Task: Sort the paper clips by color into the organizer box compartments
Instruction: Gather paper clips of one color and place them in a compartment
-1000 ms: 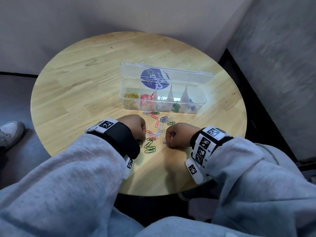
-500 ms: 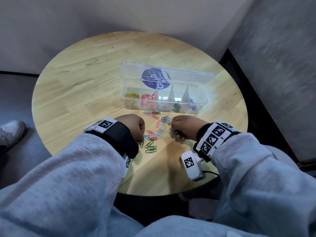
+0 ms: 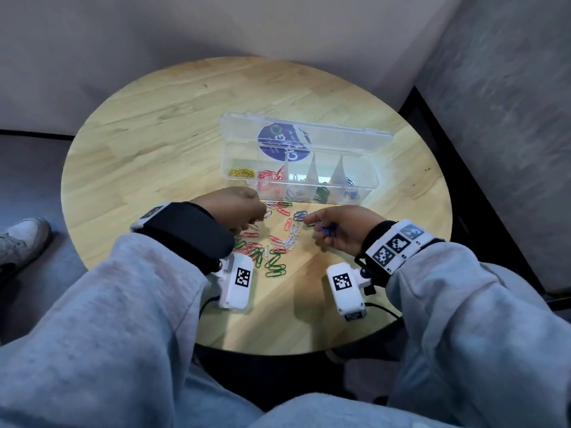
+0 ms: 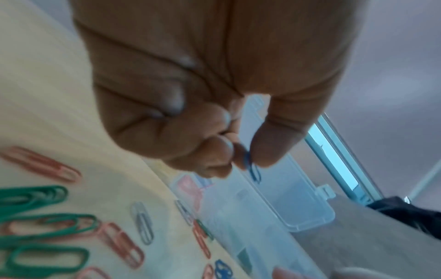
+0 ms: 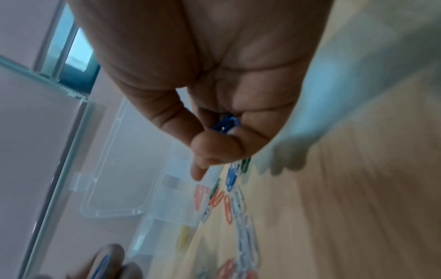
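The clear organizer box [image 3: 369, 177] stands open mid-table, its compartments holding yellow, red, white, green and blue clips from left to right. Several loose paper clips [image 3: 278, 242] of mixed colors lie between my hands, just in front of the box. My left hand [image 3: 251, 213] hovers at the pile's left, near the box's front wall. In the left wrist view this left hand [image 4: 245, 160] pinches a blue clip [image 4: 253, 170] between thumb and fingers. My right hand [image 3: 321, 227] at the pile's right holds a few blue clips [image 5: 226, 124] in curled fingers, the index finger pointing toward the pile.
The round wooden table [image 3: 154, 143] stands against a pale wall. The box lid [image 3: 309, 134] lies flat behind the box. A grey shoe [image 3: 21, 239] rests on the floor at the left. A dark floor strip runs along the right.
Both hands have lifted off the table and moved forward toward the box. The right hand turned palm inward with blue clips in it; the left hand moved from the pile's near side to its far left.
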`<state>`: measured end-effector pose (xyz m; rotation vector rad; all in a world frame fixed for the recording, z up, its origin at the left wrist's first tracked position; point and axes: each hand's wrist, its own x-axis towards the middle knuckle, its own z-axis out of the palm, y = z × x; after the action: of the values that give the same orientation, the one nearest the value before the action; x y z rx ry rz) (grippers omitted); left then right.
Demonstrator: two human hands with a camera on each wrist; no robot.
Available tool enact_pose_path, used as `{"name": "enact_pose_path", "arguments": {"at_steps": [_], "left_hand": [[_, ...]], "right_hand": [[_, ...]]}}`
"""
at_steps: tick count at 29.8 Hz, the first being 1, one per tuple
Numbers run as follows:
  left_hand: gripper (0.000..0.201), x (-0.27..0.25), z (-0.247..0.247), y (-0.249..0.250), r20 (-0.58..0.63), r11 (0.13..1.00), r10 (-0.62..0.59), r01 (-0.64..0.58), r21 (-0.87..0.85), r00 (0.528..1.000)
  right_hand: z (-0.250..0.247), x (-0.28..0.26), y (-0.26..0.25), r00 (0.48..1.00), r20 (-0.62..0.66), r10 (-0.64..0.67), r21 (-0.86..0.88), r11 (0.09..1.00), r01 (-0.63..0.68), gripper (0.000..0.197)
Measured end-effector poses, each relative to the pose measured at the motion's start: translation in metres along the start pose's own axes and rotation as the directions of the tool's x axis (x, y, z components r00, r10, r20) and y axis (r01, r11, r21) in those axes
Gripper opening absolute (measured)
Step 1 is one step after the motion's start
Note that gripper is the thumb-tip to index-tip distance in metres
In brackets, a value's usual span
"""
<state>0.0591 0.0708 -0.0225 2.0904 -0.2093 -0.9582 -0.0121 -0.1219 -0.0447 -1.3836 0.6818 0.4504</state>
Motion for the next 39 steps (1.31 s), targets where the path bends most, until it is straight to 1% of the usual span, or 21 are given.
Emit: {"name": "enact_pose_path", "arguments": {"at_steps": [3,5,7,8,9,11,12,14,15,17,18,19,21,26,29,30,32,33,35,37,39], "left_hand": [[0.025,-0.004,-0.002,0.005,-0.065,0.956,-0.034,0.013,-0.293,0.997],[0.026,-0.006,-0.004,0.006,-0.071,0.918,-0.025,-0.005,-0.396,0.997],[0.028,-0.007,-0.007,0.005,-0.083,0.882,-0.026,-0.017,-0.471,0.996],[0.029,-0.008,-0.008,0.005,-0.09,0.869,-0.03,-0.019,-0.495,0.995],[0.03,-0.009,-0.009,0.004,-0.099,0.859,-0.034,-0.022,-0.512,0.995],[0.031,-0.01,-0.01,0.004,-0.108,0.846,-0.039,-0.025,-0.532,0.993],[0.031,-0.011,-0.01,0.003,-0.112,0.844,-0.045,-0.022,-0.535,0.993],[0.03,-0.011,-0.01,0.002,-0.111,0.844,-0.055,-0.013,-0.536,0.992],[0.029,-0.011,-0.011,0.002,-0.102,0.841,-0.058,-0.006,-0.541,0.993],[0.027,-0.011,-0.011,0.004,-0.077,0.839,-0.065,0.013,-0.545,0.995],[0.031,-0.011,-0.011,0.005,-0.067,0.846,-0.069,0.022,-0.533,0.995],[0.034,-0.012,-0.011,0.006,-0.057,0.855,-0.072,0.032,-0.518,0.996],[0.03,-0.013,-0.011,0.008,-0.024,0.859,-0.063,0.042,-0.51,0.998],[0.029,-0.009,-0.013,0.002,-0.01,0.821,-0.088,0.067,-0.568,0.996],[0.023,-0.007,-0.011,0.002,-0.017,0.793,-0.095,0.065,-0.605,0.995],[0.02,-0.006,-0.01,0.002,-0.016,0.786,-0.096,0.066,-0.614,0.995],[0.015,-0.005,-0.008,0.001,-0.01,0.773,-0.103,0.074,-0.63,0.995],[0.014,-0.004,-0.008,0.001,-0.009,0.768,-0.106,0.076,-0.636,0.994],[0.012,-0.003,-0.007,0.0,-0.011,0.762,-0.111,0.078,-0.643,0.994],[0.011,-0.002,-0.006,0.0,-0.015,0.754,-0.116,0.078,-0.652,0.993],[0.011,0.0,-0.005,-0.001,-0.021,0.748,-0.122,0.078,-0.659,0.992]], "right_hand": [[0.0,0.0,-0.004,1.0,0.009,0.019,0.176,0.984,-0.02,0.028],[0.0,0.003,-0.005,1.0,-0.006,0.02,0.18,0.984,-0.018,0.025],[-0.001,0.009,-0.005,0.998,-0.068,-0.012,0.036,0.999,0.014,0.029],[0.0,0.012,-0.007,0.993,-0.101,-0.065,-0.142,0.989,0.05,0.032],[0.001,0.014,-0.008,0.983,-0.119,-0.14,-0.372,0.924,0.086,0.035],[0.007,0.017,-0.013,0.941,-0.115,-0.317,-0.761,0.637,0.122,0.036],[0.01,0.017,-0.015,0.918,-0.09,-0.386,-0.857,0.5,0.126,0.031],[0.016,0.019,-0.019,0.902,-0.046,-0.429,-0.94,0.324,0.106,0.013],[0.019,0.02,-0.02,0.904,-0.035,-0.426,-0.964,0.252,0.082,0.011],[0.022,0.023,-0.018,0.92,-0.029,-0.39,-0.99,0.137,0.027,0.021],[0.023,0.025,-0.017,0.926,-0.036,-0.376,-0.994,0.112,0.007,0.022],[0.024,0.025,-0.017,0.928,-0.042,-0.37,-0.995,0.102,-0.005,0.02],[0.026,0.025,-0.018,0.933,-0.049,-0.357,-0.996,0.085,-0.02,0.015],[0.027,0.024,-0.018,0.966,-0.076,-0.247,-0.995,0.084,-0.057,0.026],[0.023,0.023,-0.016,0.979,-0.096,-0.178,-0.981,0.184,-0.063,0.01],[0.023,0.021,-0.015,0.982,-0.082,-0.172,-0.983,0.177,-0.051,0.009],[0.023,0.019,-0.013,0.98,-0.053,-0.191,-0.99,0.137,-0.027,0.021],[0.023,0.019,-0.012,0.977,-0.048,-0.209,-0.99,0.143,-0.018,0.022],[0.023,0.018,-0.011,0.972,-0.03,-0.233,-0.984,0.175,0.012,0.014],[0.021,0.019,-0.01,0.971,-0.033,-0.236,-0.968,0.249,0.028,0.003],[0.017,0.019,-0.008,0.976,-0.037,-0.212,-0.949,0.315,0.033,0.014]]}}
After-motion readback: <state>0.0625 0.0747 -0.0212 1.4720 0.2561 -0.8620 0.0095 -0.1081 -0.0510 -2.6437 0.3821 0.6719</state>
